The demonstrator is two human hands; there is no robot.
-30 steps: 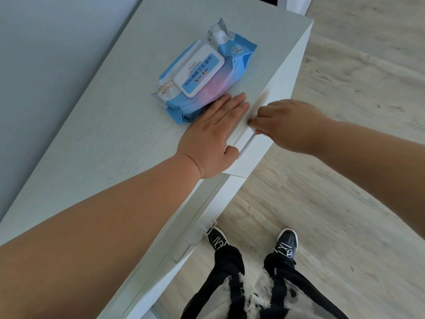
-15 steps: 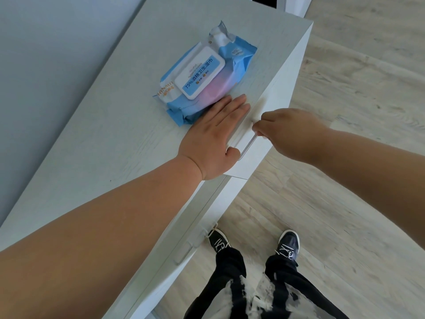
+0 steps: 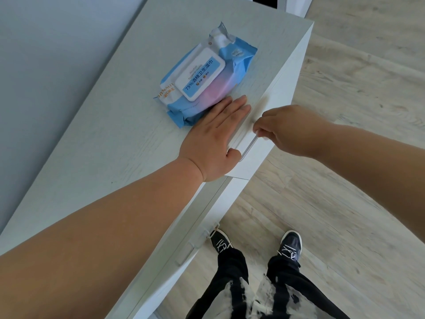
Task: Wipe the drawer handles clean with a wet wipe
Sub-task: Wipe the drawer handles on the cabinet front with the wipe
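The top drawer's slim silver handle [image 3: 248, 147] runs along the white drawer front [image 3: 259, 157] of the grey-white cabinet [image 3: 96, 143]. My right hand [image 3: 289, 131] curls its fingers round the handle's far end, and a scrap of white wet wipe [image 3: 264, 139] shows under them; the rest of the wipe is hidden. My left hand [image 3: 213, 137] lies flat on the cabinet top at the drawer's edge, fingers straight, thumb at the near end of the handle. A blue and pink wet wipe pack [image 3: 207, 77] lies just beyond its fingertips, lid closed.
Lower drawer handles [image 3: 184, 255] stick out below, near my left shoe [image 3: 220, 242]. A grey wall [image 3: 46, 65] runs along the cabinet's left side. Light wood floor [image 3: 345, 203] spreads to the right, with my right shoe [image 3: 291, 246] on it.
My right hand has slid a little along the top handle toward me. My left hand has stayed flat on the cabinet top.
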